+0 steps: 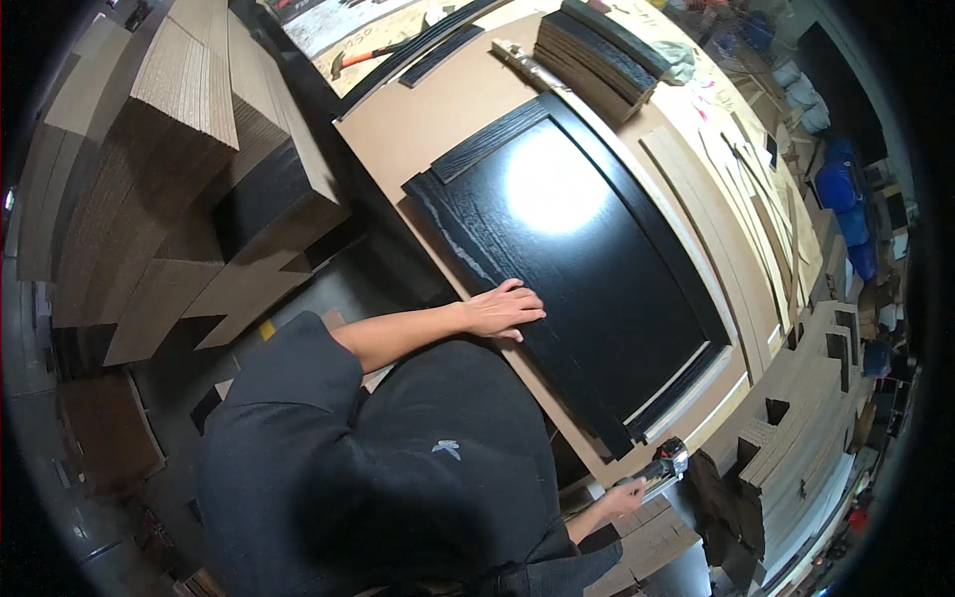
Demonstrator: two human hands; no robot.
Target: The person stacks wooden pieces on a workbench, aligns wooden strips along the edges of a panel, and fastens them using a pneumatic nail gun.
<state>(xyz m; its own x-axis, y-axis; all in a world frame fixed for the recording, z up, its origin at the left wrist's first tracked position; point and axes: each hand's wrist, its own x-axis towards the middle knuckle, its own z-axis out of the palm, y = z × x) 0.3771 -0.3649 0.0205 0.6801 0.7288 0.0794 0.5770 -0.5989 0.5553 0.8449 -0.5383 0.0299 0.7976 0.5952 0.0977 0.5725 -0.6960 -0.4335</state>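
Note:
A black framed door panel [587, 289] lies flat on the workbench, a bright glare on its centre. Along its near edge runs a black wood-grained strip [453, 224] with a pale streak. My left hand [505, 310] rests on that near edge, fingers spread and pointing across the panel. At the panel's right end, a pale line shows beside the black end rail [676, 393]. My right hand [624, 497] is closed round the dark handle of a tool [668, 461] with a red and silvery head, just off the panel's near right corner. Its exact kind is unclear.
Tall stacks of brown boards [149, 199] stand left of the bench; another stack [796, 438] is at right. A pile of dark strips [597, 60], a claw hammer [368, 57] and loose thin wood strips [766, 199] lie on the bench's far side.

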